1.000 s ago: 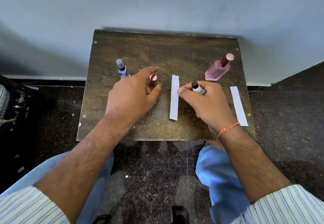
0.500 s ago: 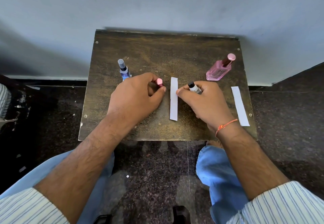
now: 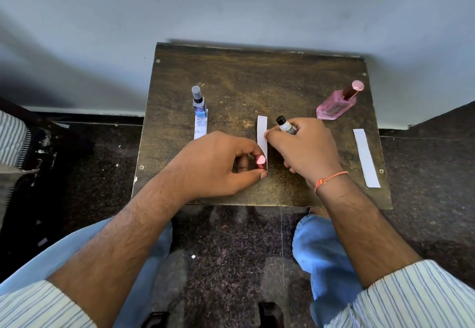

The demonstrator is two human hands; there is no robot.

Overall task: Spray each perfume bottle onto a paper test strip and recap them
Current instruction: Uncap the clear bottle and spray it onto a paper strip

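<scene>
Overhead, a pale wall [image 3: 231,6] and a dark speckled floor [image 3: 231,250] are seen framing a small brown table [image 3: 257,78], which is set against the wall. Two forearms in striped sleeves [image 3: 411,297] are stretched over the table's near edge, and knees in blue trousers [image 3: 321,250] are seen below it.

The left hand [image 3: 218,166] is curled at the table's near middle, and a pink cap [image 3: 260,161] is pinched between its thumb and fingers; the lower end of the middle paper strip [image 3: 262,132] is hidden behind those fingers. The right hand [image 3: 305,148] is closed around a small clear bottle [image 3: 285,126], whose black nozzle is left uncapped and is tilted toward the far left, just beside the strip's upper part. Most of the bottle's body is covered by the gripping fingers. An orange thread [image 3: 331,177] is worn on the right wrist.

At the far right, a pink bottle [image 3: 336,104] is stood capped, well apart from the hands, with a second paper strip [image 3: 366,158] laid along the right edge. At the far left, a blue bottle [image 3: 200,104] with a grey cap is stood on the end of a third strip [image 3: 201,127], which is marked with bluish stain.
</scene>
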